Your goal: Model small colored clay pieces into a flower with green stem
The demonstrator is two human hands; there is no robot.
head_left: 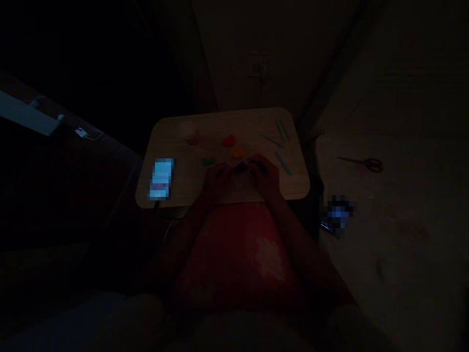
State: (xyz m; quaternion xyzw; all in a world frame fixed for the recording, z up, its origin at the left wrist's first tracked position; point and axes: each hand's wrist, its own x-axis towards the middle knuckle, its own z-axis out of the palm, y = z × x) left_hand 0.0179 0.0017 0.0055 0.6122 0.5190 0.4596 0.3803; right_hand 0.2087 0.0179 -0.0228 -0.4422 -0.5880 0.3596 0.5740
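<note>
Fingers point(226, 170) of both hands are bent and lowered toward the table point(186, 188); low light hides how far they are open and whether they grip anything, so neither can be told. From left to right: a lit phone point(161, 179) lies near the table's left edge, a cable at its near end. Beyond it sits a pale cup point(187, 129), with a reddish item point(193, 141) just beside it. A green piece point(207, 161) lies just beyond the left hand point(216, 180). A red piece point(229, 141) lies farther back, with an orange piece point(237, 152) just beside it, on the near side. A dark lump point(241, 167) is located between the two hands, near the fingertips; contact is unclear. The right hand point(265, 174) follows. Thin tools point(280, 131) lie toward the far right corner, a blue knife point(283, 164) nearer. Scissors point(372, 165) lie off the table, on a pale surface point(366, 234).
</note>
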